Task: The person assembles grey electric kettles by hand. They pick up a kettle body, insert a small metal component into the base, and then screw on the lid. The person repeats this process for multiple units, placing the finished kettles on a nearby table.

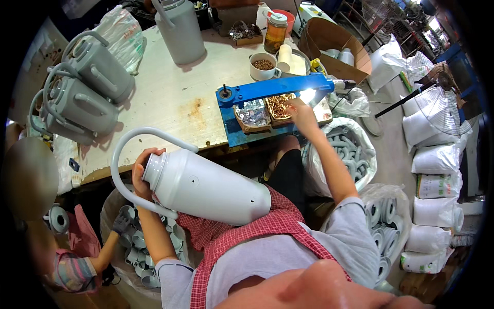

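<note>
A pale grey vacuum jug body [221,180] lies tilted across my lap, its curved carrying handle [119,149] swung out to the left. My left hand [140,175] is wrapped round the jug's neck. Two small holes show in the jug's wall. My right hand [302,114] reaches over a small box of copper-coloured rivets [280,104], fingers pinched together; whatever is between them cannot be made out. Beside that box sits another with silvery washers [252,113]. Both stand under the arm of a blue bench press [278,88], where a lamp [307,95] shines.
Several finished-looking grey jugs [85,105] stand at the table's left, another jug [180,33] at the back. A cup of rivets [263,67] is behind the press. Bags of grey handles [350,154] and parts surround me. A co-worker's gloved hand [122,223] touches parts at left.
</note>
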A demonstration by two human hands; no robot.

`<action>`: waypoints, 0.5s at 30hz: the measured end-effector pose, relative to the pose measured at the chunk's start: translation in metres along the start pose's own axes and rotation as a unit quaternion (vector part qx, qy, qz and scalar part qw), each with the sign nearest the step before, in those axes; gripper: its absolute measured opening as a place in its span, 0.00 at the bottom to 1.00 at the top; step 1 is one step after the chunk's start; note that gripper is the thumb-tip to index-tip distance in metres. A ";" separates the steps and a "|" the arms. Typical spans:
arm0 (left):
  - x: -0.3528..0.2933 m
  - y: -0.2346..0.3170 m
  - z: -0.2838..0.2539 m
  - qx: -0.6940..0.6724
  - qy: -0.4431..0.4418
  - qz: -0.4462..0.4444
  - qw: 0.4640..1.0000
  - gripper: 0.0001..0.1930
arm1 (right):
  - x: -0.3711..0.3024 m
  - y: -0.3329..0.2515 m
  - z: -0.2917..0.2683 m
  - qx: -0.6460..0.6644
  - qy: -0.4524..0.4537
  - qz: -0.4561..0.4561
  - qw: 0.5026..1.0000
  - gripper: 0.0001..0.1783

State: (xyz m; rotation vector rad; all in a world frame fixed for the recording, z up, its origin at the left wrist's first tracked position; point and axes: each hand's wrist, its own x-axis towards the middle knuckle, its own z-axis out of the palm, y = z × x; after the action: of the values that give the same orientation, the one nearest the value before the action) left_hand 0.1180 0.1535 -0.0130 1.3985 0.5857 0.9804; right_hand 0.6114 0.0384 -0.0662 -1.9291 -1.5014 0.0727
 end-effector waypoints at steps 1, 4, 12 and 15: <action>0.004 0.002 0.005 0.000 0.003 -0.010 1.000 0.38 | 0.008 0.020 -0.006 -0.060 -0.015 -0.006 0.998 0.10; 0.027 0.016 0.034 0.036 0.005 -0.008 0.999 0.38 | 0.023 0.051 0.009 -0.127 -0.068 0.052 0.988 0.10; 0.083 -0.024 0.130 0.052 -0.036 -0.047 0.997 0.35 | 0.046 0.014 0.028 -0.134 -0.097 0.094 0.982 0.16; 0.096 -0.042 0.191 0.054 -0.110 -0.067 0.990 0.35 | 0.037 0.055 0.042 -0.126 -0.039 0.114 0.985 0.14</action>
State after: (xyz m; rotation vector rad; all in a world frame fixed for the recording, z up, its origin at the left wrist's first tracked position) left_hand 0.3352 0.1364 -0.0096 1.5208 0.5655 0.6851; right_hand 0.6512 0.0853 -0.1144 -2.3210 -1.3851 0.0629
